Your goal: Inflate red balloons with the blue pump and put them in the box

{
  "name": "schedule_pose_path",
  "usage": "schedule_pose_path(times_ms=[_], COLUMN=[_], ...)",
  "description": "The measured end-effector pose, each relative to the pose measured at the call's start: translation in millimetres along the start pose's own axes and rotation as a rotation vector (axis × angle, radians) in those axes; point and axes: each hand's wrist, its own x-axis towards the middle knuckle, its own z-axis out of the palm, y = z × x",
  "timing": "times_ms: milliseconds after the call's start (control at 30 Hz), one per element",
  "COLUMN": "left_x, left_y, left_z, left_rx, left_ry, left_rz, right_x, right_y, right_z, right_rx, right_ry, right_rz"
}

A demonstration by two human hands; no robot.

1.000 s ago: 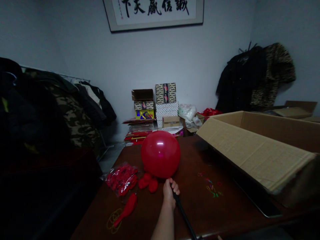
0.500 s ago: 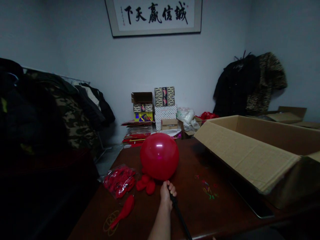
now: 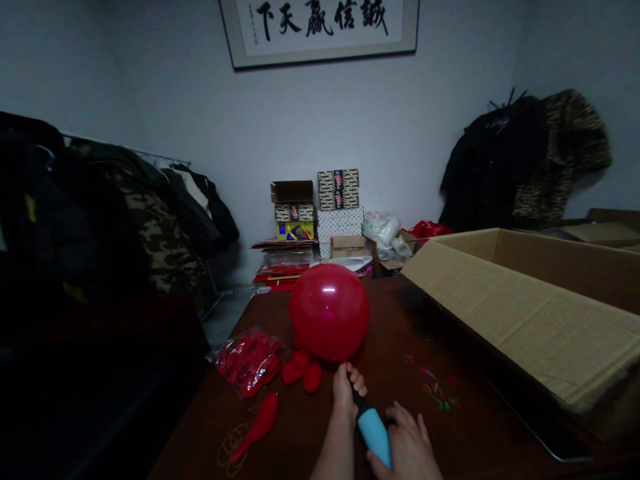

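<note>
A large inflated red balloon point(image 3: 329, 312) sits over the table, its neck end down at my left hand point(image 3: 349, 387). That hand is closed around the black front end of a hand balloon pump point(image 3: 374, 437) where it meets the balloon; the neck itself is hidden by the fingers. Against the pump's light blue barrel lies my right hand point(image 3: 407, 440), thumb on the near side and fingers loosely along the right side. To the left are a limp red balloon point(image 3: 263, 419), several small red balloons point(image 3: 303, 370) and a clear bag of red balloons point(image 3: 249, 363).
Thin yellow rings point(image 3: 233, 450) lie by the limp balloon. Coloured bits point(image 3: 437, 393) are scattered right of my hands. An open cardboard box point(image 3: 525, 313) fills the right side, with a dark flat device point(image 3: 545, 420) below it. Stacked boxes point(image 3: 340, 223) stand at the back.
My right hand has come into view from the bottom edge with the pump's blue barrel, which now covers the long black rod. The view has shifted slightly left.
</note>
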Motion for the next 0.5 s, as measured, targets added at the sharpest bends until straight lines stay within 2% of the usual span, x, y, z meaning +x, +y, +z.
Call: schedule_pose_path(times_ms=[167,500], left_x=[0,-5], left_y=[-2,-2], left_z=[-0.3,2.2], left_rx=[0.024,0.053], left_ry=[-0.026,-0.027], left_rz=[0.034,0.043], right_x=[4,-13], right_y=[-3,6], right_z=[4,18], right_rx=[-0.014,-0.05], right_ry=[-0.029,-0.037], right_rz=[0.03,0.023])
